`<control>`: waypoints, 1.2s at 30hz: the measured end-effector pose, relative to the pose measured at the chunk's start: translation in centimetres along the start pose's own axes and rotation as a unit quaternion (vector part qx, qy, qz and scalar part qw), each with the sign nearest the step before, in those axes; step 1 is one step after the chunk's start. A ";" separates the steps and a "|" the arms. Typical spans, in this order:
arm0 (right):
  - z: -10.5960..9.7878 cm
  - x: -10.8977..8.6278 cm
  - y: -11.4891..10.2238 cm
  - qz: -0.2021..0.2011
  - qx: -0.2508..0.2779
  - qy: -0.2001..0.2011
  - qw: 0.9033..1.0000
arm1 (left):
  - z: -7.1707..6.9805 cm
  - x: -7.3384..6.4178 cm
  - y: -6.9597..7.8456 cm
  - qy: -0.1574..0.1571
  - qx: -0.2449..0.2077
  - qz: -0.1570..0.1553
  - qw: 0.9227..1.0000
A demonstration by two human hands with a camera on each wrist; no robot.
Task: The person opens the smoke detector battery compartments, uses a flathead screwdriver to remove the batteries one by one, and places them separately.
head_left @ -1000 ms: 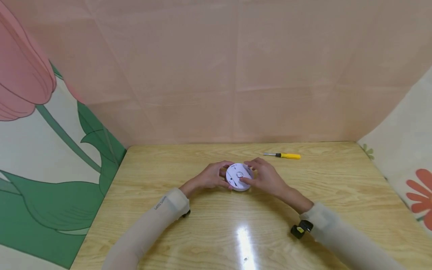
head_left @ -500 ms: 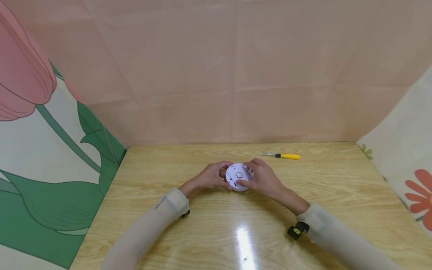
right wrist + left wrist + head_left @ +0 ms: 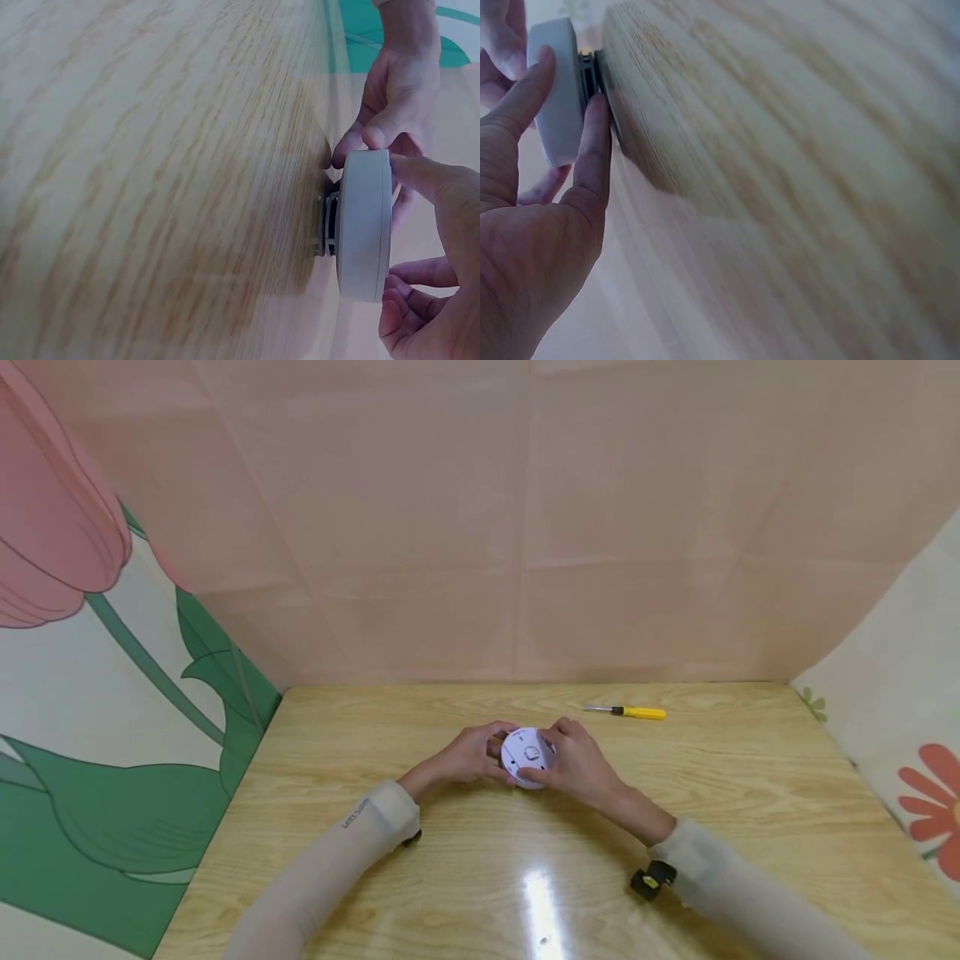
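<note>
Pinching a white round device (image 3: 528,752), lower centre: left hand (image 3: 469,754) at left rim; right hand (image 3: 587,768) at right, its thumb now lying farther lower-left than before.

I'd call this a small screened-off work booth; whether it sits in a home or a workplace I cannot tell. A creased pink backdrop (image 3: 420,527) rises behind the far edge of my wood-grain tabletop (image 3: 465,885), a tulip-printed sheet (image 3: 45,685) walls its left edge, and a pale flower-printed sheet (image 3: 892,693) its right.
</note>
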State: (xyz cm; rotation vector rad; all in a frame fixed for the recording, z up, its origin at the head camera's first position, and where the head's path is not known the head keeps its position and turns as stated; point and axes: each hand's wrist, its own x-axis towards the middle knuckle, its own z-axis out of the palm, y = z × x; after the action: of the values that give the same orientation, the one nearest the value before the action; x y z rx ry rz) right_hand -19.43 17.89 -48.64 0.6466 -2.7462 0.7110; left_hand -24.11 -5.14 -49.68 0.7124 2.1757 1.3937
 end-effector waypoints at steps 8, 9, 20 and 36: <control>0.4 0.2 -0.6 0.025 -0.011 -0.005 1.000 | 0.0 0.0 -0.1 0.000 0.003 0.000 1.000; 0.4 0.2 -0.7 0.026 -0.012 -0.005 1.000 | 0.0 -0.1 -0.1 -0.001 0.002 0.002 1.000; 0.1 0.3 -1.4 0.043 -0.020 -0.004 0.999 | 0.1 0.1 -0.1 -0.003 -0.016 0.010 1.000; 0.9 0.3 -1.2 0.046 0.002 0.030 0.999 | 0.1 -0.1 0.0 0.007 -0.021 -0.001 1.000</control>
State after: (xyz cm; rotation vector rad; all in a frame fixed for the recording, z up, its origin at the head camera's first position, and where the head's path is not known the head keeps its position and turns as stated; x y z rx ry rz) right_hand -19.26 16.42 -48.80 0.4954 -2.7344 0.7440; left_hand -24.02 -5.15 -49.73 0.6871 2.1504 1.4437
